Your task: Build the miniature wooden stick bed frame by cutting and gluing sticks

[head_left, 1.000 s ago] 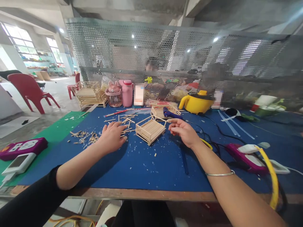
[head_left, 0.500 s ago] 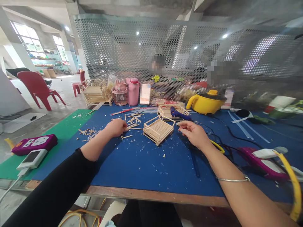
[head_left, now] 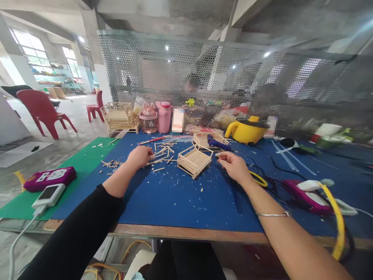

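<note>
My left hand (head_left: pixel 140 156) is over the loose wooden sticks (head_left: pixel 163 151), thumb and fingers pinched together at their near edge. Whether a stick is between the fingertips is too small to tell. A small model of glued sticks (head_left: pixel 194 161), with a slatted floor and low railings, sits on the blue mat between my hands. Just right of it hovers my right hand (head_left: pixel 233 166), its fingers curled together; anything in them is too small to make out. A blue glue gun (head_left: pixel 217 143) rests behind, against a second stick model (head_left: pixel 201 139).
Along the back stand a larger stick model (head_left: pixel 121 116), a pink bottle (head_left: pixel 164 118), a clear jar (head_left: pixel 149 122) and a yellow pot (head_left: pixel 247 130). Cables and a purple power strip (head_left: pixel 305 196) lie right. A purple box (head_left: pixel 49 179) is left. Stick scraps (head_left: pixel 112 164) litter the mat.
The view has shifted slightly. Both hands stay about where they were, the left still by the loose sticks and the right beside the small model. The stick models have not visibly moved.
</note>
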The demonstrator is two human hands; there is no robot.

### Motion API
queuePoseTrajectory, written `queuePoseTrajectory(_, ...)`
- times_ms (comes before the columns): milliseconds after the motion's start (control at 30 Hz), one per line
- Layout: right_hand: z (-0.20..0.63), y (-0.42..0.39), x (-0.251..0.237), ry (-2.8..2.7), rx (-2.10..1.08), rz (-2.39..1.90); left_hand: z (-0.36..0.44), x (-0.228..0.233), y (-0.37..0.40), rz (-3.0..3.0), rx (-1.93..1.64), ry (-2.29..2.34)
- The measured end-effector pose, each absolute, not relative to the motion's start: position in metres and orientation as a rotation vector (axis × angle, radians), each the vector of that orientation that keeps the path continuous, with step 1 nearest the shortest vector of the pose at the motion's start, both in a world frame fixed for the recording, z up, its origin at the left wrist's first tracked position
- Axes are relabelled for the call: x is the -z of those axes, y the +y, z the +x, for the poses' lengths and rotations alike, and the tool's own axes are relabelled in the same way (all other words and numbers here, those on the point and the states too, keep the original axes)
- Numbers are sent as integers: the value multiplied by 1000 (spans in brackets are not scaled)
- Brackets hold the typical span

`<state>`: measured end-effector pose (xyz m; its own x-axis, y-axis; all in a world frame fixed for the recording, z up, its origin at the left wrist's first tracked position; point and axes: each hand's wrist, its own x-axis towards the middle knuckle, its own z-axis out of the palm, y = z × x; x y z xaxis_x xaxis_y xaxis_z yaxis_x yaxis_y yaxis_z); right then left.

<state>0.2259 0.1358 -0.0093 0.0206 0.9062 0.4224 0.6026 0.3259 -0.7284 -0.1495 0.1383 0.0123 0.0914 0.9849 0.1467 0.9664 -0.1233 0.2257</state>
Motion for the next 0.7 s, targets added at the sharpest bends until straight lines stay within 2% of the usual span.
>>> queuePoseTrajectory(200,227,137,10,-1712,-397,-1368,-145,-5,140,2227,-508,2046)
queuePoseTrajectory(533,225,134,7,-1725,-384,-1353,-152,-15,142,2037,-972,2174)
queuePoseTrajectory(700,225,134,6,-1732,-376,-1366,-155,-16,140,2115,-946,2033)
